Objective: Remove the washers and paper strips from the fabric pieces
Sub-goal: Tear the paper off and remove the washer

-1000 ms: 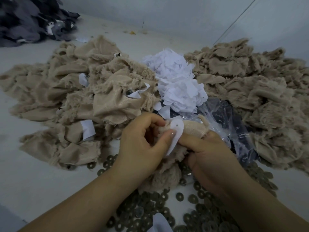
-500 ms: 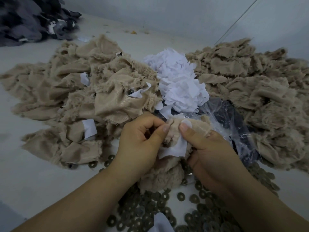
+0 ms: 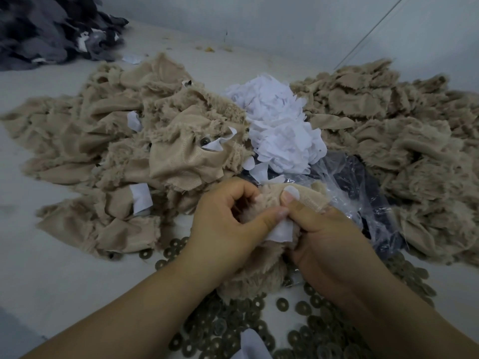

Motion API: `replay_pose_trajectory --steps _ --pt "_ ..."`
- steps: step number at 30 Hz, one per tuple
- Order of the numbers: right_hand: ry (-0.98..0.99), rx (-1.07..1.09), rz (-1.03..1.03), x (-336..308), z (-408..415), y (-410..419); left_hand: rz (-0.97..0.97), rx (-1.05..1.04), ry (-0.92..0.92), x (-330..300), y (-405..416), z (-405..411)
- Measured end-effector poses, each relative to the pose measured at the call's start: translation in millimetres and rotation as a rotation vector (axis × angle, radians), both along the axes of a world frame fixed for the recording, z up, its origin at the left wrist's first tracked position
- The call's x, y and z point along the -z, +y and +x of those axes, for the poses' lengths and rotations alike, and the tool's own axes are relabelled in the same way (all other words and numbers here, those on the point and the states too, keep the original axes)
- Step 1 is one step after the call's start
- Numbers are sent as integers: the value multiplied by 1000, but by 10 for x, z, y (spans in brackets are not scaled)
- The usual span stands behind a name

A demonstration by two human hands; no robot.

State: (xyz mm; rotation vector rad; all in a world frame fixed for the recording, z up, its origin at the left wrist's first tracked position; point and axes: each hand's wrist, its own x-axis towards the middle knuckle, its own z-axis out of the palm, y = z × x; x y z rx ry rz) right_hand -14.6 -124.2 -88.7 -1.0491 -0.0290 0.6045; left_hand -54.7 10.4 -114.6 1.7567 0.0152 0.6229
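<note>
Since the earlier frame, the paper strip [image 3: 278, 233] has slid lower, now pinched between both thumbs at frame centre. The left hand [image 3: 223, 229] and right hand [image 3: 326, 237] curl around one fabric piece [image 3: 259, 270], mid-removal. Next, likely pull the strip free, then find its washer.

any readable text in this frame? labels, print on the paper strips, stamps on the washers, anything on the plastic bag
None readable.
Paper strip pinched between left hand and right hand: blank white.
White paper pile: no print visible.
Washers: too small and dark to tell any stamp.
Plastic bag: no lettering visible.
</note>
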Motion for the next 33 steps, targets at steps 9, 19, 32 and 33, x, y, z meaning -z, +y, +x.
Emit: replay_pose_trajectory --steps 9,19,32,33 --pt "41 43 -19 2 2 17 -346 106 48 35 31 37" --pt "71 3 -35 -2 -12 35 -396 107 45 15 33 37" --pt "49 -49 7 -16 -51 26 -319 147 11 15 34 23" --pt "58 -40 6 -13 -51 30 -318 136 10 23 35 27"
